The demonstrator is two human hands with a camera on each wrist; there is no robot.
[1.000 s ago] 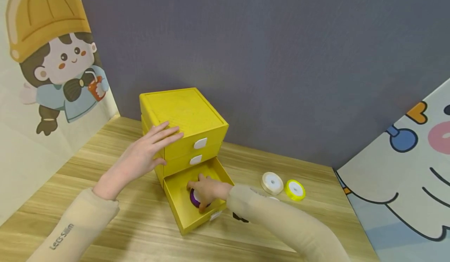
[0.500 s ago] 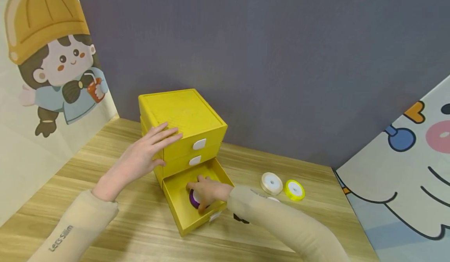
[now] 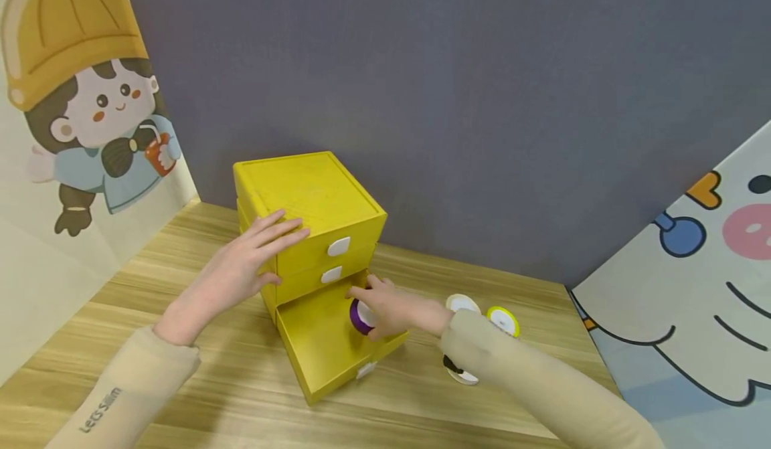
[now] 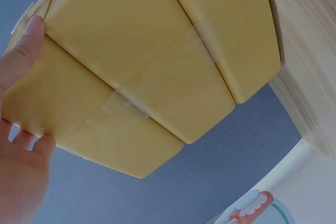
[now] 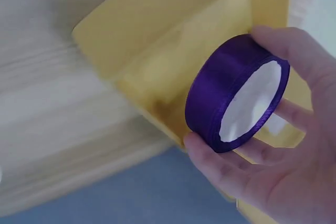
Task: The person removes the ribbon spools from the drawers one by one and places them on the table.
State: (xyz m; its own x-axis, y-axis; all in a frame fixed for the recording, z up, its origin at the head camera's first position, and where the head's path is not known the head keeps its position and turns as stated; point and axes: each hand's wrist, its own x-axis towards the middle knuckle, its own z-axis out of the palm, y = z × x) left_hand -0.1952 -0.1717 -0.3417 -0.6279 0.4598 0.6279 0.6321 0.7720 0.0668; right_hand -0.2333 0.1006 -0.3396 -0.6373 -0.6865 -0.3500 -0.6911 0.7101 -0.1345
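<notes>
My right hand pinches a roll of purple ribbon between thumb and fingers. In the right wrist view the roll is tilted, and its white side shows. It is held over the right side of the pulled-out bottom drawer of a small yellow drawer cabinet. My left hand rests on the cabinet's upper left edge with straight, spread fingers. In the left wrist view its thumb lies against the cabinet's side, while the other fingertips touch the top edge.
Right of the cabinet on the wooden table lie a cream ribbon roll and a yellow-rimmed roll. Another white roll with something black on it is partly under my right sleeve. A grey wall stands behind.
My right hand has lifted the purple ribbon roll from the drawer's floor and moved right with it. The left hand stays on the cabinet. The head view has shifted slightly.
</notes>
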